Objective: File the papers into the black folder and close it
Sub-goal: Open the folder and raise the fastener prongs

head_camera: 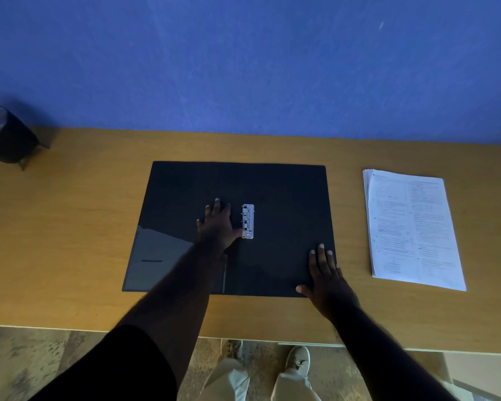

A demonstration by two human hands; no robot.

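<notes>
The black folder (287,198) lies spread open and flat on the wooden table, with a silver metal clip (248,221) near its middle fold. My left hand (217,224) rests flat on the folder just left of the clip, fingers apart, thumb touching the clip's lower end. Resting flat on the folder's near right corner is my right hand (326,276), fingers spread. A stack of printed white papers (411,230) lies on the table to the right of the folder, apart from it. Neither hand holds anything.
A dark cylindrical bin (6,134) stands at the far left against the blue wall. The wooden table (78,227) runs the width of the view; its near edge is just below my forearms. My legs and shoes show on the floor below.
</notes>
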